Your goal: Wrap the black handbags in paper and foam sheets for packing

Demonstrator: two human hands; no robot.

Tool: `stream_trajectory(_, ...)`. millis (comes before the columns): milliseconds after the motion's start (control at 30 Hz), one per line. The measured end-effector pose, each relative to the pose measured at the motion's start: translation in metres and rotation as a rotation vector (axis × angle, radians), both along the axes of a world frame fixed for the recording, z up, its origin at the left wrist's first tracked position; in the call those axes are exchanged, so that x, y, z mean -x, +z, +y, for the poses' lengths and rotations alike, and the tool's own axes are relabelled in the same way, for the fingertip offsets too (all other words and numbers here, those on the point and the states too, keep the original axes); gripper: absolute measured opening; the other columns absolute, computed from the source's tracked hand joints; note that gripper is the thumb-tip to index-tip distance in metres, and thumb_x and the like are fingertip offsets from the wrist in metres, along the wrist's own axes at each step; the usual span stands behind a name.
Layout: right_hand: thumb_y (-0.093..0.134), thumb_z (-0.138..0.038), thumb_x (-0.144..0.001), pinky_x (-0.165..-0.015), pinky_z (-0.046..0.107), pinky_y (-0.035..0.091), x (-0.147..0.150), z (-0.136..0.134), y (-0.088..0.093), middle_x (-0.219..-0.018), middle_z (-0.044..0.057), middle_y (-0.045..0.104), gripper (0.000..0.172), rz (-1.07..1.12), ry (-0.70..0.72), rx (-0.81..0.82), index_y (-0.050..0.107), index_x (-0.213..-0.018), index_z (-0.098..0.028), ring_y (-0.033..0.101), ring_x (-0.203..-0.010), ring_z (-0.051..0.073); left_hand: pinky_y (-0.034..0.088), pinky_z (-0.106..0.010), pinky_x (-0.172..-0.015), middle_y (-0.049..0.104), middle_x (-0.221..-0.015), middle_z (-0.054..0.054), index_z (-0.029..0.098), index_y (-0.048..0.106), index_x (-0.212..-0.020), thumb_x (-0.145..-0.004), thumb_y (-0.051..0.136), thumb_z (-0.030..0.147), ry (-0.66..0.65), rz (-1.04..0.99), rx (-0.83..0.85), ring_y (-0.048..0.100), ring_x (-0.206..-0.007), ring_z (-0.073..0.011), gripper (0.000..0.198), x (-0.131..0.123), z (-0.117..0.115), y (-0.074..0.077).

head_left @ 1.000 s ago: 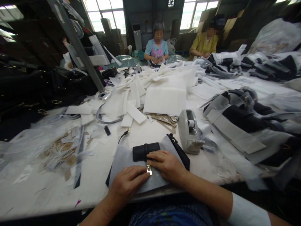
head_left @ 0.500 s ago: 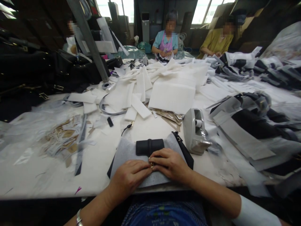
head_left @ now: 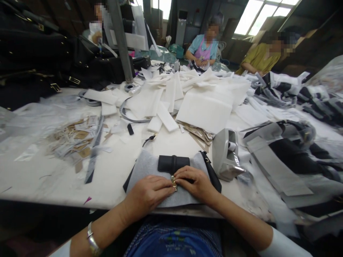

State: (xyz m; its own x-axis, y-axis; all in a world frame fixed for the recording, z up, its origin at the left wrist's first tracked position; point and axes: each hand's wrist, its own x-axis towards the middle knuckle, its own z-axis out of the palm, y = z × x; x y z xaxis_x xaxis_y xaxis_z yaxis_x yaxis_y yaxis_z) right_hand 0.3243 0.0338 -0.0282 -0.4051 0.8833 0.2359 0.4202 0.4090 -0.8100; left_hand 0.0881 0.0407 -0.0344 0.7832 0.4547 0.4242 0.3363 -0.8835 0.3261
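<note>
Right in front of me on the table lies a black handbag, its front covered by a grey sheet of tissue paper. A black flap lies over the sheet, and at its lower tip shows a gold clasp. My left hand rests on the sheet, fingertips pressed together against the clasp's left and lower side. From the right, my right hand pinches the clasp between thumb and fingers. A thin black strap with a buckle sticks out behind the bag.
Just right of the bag stands a grey tape dispenser. White foam sheets pile up behind. Paper tags lie at left, wrapped bags at right, black bags far left. A metal post rises at the back. Co-workers sit opposite.
The view has tilted and shifted a little. Both hands remain at the clasp, and more of its gold metal shows between the fingers now.
</note>
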Motion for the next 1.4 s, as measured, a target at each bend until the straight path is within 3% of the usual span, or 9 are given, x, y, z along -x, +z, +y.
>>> stream_trajectory(233,0.054,-0.024,-0.098,-0.076,0.023,0.054,-0.001,-0.004,-0.006,-0.101,0.007,0.068,0.019,-0.254,0.068,-0.227,0.071,-0.107,-0.021,0.066,-0.088,0.015,0.051,-0.029,-0.084,0.07,-0.114,-0.002,0.024,0.062,-0.123,-0.099,0.05,0.022,0.015,-0.006,-0.04,0.065,-0.101,-0.0157,0.027,0.0,0.0,-0.003)
stream_trajectory(500,0.066,-0.023,-0.091,-0.072,0.026,0.052,0.011,-0.003,0.007,-0.088,0.004,0.062,0.006,-0.403,0.007,-0.12,0.065,-0.088,-0.017,0.062,-0.079,0.016,0.05,-0.03,-0.079,0.071,-0.108,-0.001,0.025,0.065,-0.113,-0.1,0.047,0.028,0.043,0.023,-0.002,0.066,-0.093,-0.0177,0.022,-0.001,-0.001,-0.001)
stream_trajectory(567,0.066,-0.021,-0.091,-0.077,0.027,0.053,0.008,-0.006,0.012,-0.095,0.005,0.065,0.008,-0.381,0.038,-0.092,0.066,-0.098,-0.018,0.064,-0.087,0.017,0.05,-0.029,-0.078,0.071,-0.107,0.0,0.026,0.064,-0.115,-0.101,0.046,0.028,0.047,0.024,-0.001,0.066,-0.092,-0.0173,0.023,-0.001,-0.001,-0.001)
stream_trajectory(667,0.062,-0.02,-0.093,-0.096,0.033,0.05,0.0,-0.015,0.021,-0.118,0.009,0.065,0.033,-0.434,0.034,-0.133,0.058,-0.126,-0.019,0.062,-0.11,0.02,0.051,-0.029,-0.078,0.07,-0.108,0.0,0.027,0.063,-0.118,-0.101,0.046,0.029,0.049,0.023,-0.007,0.066,-0.093,-0.017,0.024,0.0,-0.001,-0.002)
stream_trajectory(767,0.058,-0.027,-0.095,-0.115,0.052,0.033,-0.008,-0.03,0.021,-0.141,0.011,0.054,0.044,-0.648,-0.018,-0.242,0.051,-0.138,-0.02,0.046,-0.133,0.028,0.052,-0.031,-0.084,0.068,-0.114,-0.002,0.027,0.063,-0.115,-0.1,0.048,0.029,0.053,0.031,-0.019,0.065,-0.101,-0.0179,0.022,0.001,-0.001,-0.003)
stream_trajectory(933,0.051,-0.033,-0.098,-0.118,0.056,0.023,-0.012,-0.045,0.004,-0.159,0.009,0.028,0.054,-0.842,-0.084,-0.255,0.038,-0.149,-0.023,0.026,-0.146,0.031,0.046,-0.041,-0.104,0.063,-0.128,-0.004,0.025,0.062,-0.115,-0.098,0.049,0.023,0.066,0.091,-0.051,0.058,-0.12,-0.0197,0.021,-0.008,-0.004,-0.001)
stream_trajectory(1067,0.048,-0.036,-0.1,-0.12,0.055,0.02,-0.013,-0.044,-0.001,-0.159,0.007,0.027,0.053,-0.793,-0.099,-0.228,0.036,-0.15,-0.026,0.025,-0.147,0.029,0.047,-0.047,-0.103,0.067,-0.122,-0.008,0.019,0.061,-0.115,-0.097,0.042,0.01,0.114,0.181,-0.097,0.064,-0.112,-0.0214,0.028,-0.021,-0.006,0.001)
stream_trajectory(1200,0.043,-0.042,-0.101,-0.12,0.053,0.018,-0.014,-0.044,-0.002,-0.159,0.005,0.027,0.053,-0.715,-0.104,-0.18,0.034,-0.151,-0.029,0.024,-0.147,0.027,0.04,-0.051,-0.109,0.052,-0.145,-0.009,0.026,0.049,-0.137,-0.095,0.043,0.008,0.13,0.225,-0.253,0.046,-0.135,-0.0262,0.047,-0.02,-0.003,-0.008)
stream_trajectory(1400,0.049,-0.048,-0.097,-0.118,0.052,0.023,-0.02,-0.038,0.013,-0.156,0.006,0.035,0.051,-0.614,-0.063,-0.083,0.047,-0.144,-0.03,0.032,-0.144,0.03,0.054,-0.041,-0.094,0.051,-0.145,-0.013,0.027,0.028,-0.151,-0.095,0.047,0.054,0.127,0.281,-0.568,0.053,-0.128,-0.0284,0.066,-0.011,0.003,-0.018)
